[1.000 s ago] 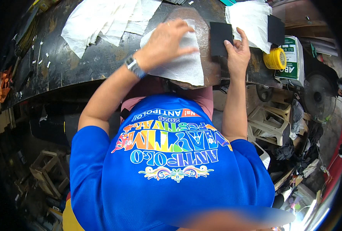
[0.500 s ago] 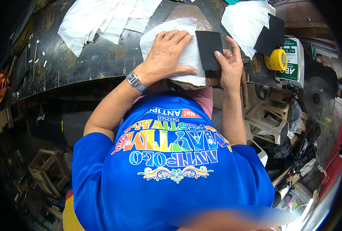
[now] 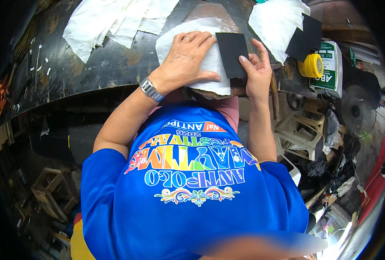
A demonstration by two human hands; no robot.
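My left hand [image 3: 184, 60] lies with fingers stretched out on a thin white sheet [image 3: 209, 65]. This sheet rests on a brown board [image 3: 210, 12] at the table's near edge. Between thumb and fingers, my right hand [image 3: 257, 79] pinches the right edge of a flat black rectangular piece [image 3: 231, 55]. The piece's left side overlaps the right part of the white sheet; whether it touches the sheet along that whole side I cannot tell. My right index finger sticks up, apart from the piece.
More white sheets [image 3: 114, 21] fan out on the dark table [image 3: 92, 73] at far left. Another white pile [image 3: 272, 26] and black pieces [image 3: 305, 39] lie at right, beside a yellow tub [image 3: 310, 66] and a green-white container [image 3: 331, 65]. Stacked stools [image 3: 301, 136] and a fan [image 3: 358, 108] stand lower right.
The black piece and my right hand have shifted slightly left, a little further over the white sheet. My left hand stays flat on the sheet.
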